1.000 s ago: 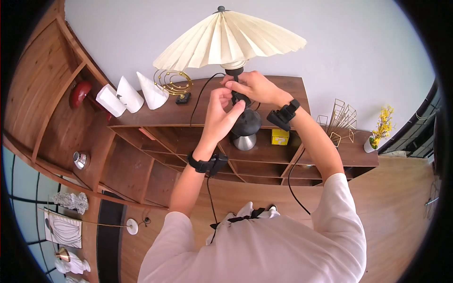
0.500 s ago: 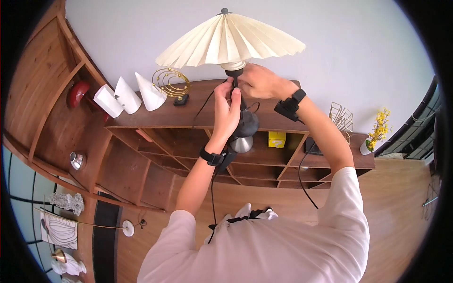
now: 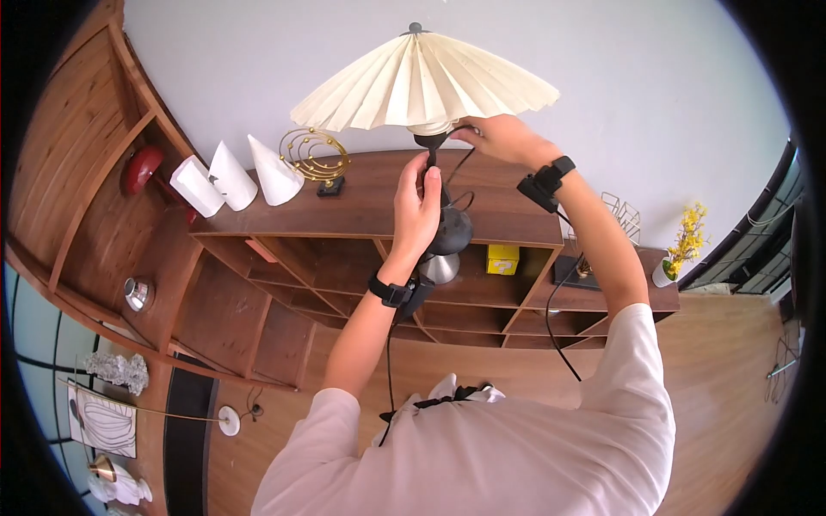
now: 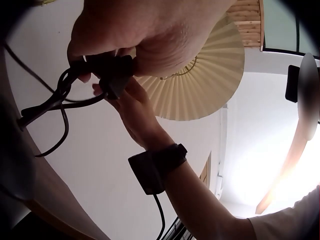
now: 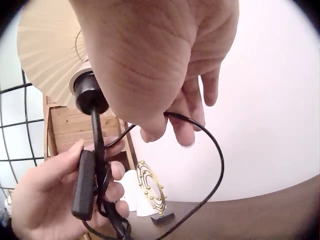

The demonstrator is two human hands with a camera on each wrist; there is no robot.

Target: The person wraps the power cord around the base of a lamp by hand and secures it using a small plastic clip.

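- Two hands are busy with a lamp (image 3: 431, 140), which is in front of the person, with its pleated shade (image 3: 422, 82) at the top.
- The left hand (image 3: 417, 211) has its grip curled round the black pole (image 5: 96, 130) and a small black box (image 5: 84, 185), pressing them close together. I think this keeps the lamp steady and leaves the other hand free.
- The right hand (image 3: 512, 140) is just below the edge of the shade. Its grip looks to be pinching the thin black cord (image 5: 221, 165) between thumb and finger, and the other fingers are loose. The cord hangs in a big loop, maybe held out so that it does not catch on the pole.
- Some cord is twisted beside the pole near the left hand.
- A gold ring ornament (image 5: 151, 190) and white cut shapes (image 3: 231, 176) stand on the wooden shelf unit (image 3: 508, 202), probably just for show.
- The right thumb hides the exact spot where the cord is pinched. The left hand covers part of the pole. I cannot tell if the bottom of the lamp touches anything. From the left wrist, pole and cord are both dark and hard to tell apart.
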